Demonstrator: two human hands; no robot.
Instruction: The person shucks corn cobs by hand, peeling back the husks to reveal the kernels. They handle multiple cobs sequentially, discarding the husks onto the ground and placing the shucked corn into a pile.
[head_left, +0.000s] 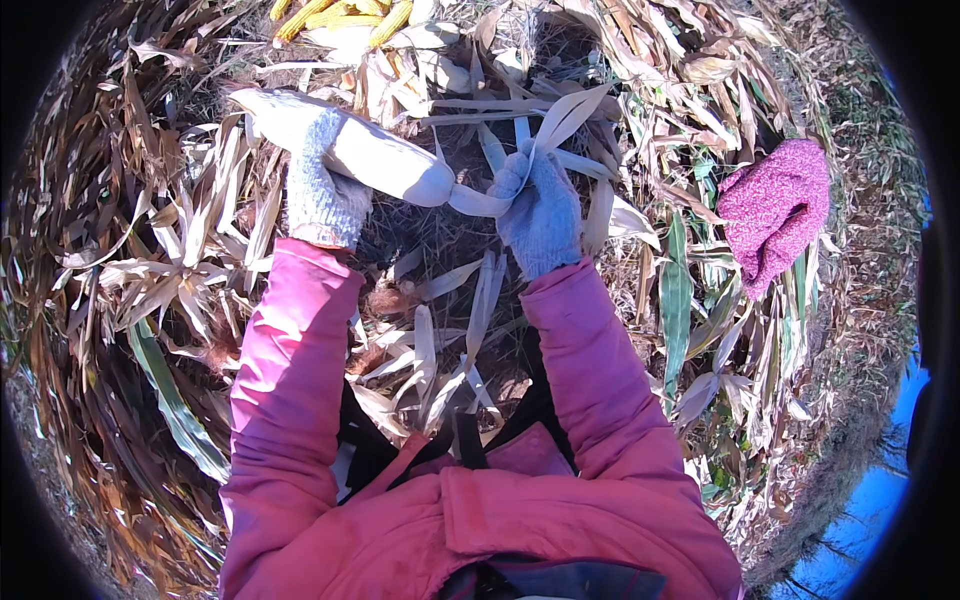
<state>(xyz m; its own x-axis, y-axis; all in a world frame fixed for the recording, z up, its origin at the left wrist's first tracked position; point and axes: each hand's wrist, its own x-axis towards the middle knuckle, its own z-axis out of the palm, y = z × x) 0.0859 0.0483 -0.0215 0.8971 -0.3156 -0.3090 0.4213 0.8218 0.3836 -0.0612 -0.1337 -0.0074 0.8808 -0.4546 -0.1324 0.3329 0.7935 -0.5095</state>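
Observation:
My left hand (324, 176), in a pale knitted glove, is closed around an ear of corn in its whitish husk (390, 159). The ear lies slanted, its tip with dry silk to the upper left and its base to the right. My right hand (541, 202), in a like glove, has its fingers curled on a dry husk leaf (480, 203) that joins the ear's base and curls up past the fingers. Several husked yellow ears (341, 18) lie beyond the hands at the top edge, partly cut off by the frame.
Dry corn stalks and husks (184, 277) cover the ground on both sides. A crumpled pink patterned cloth (776, 214) lies on the leaves at right. Green leaf blades (675, 300) lie below it to the left. Loose husk strips (424, 345) lie between my forearms.

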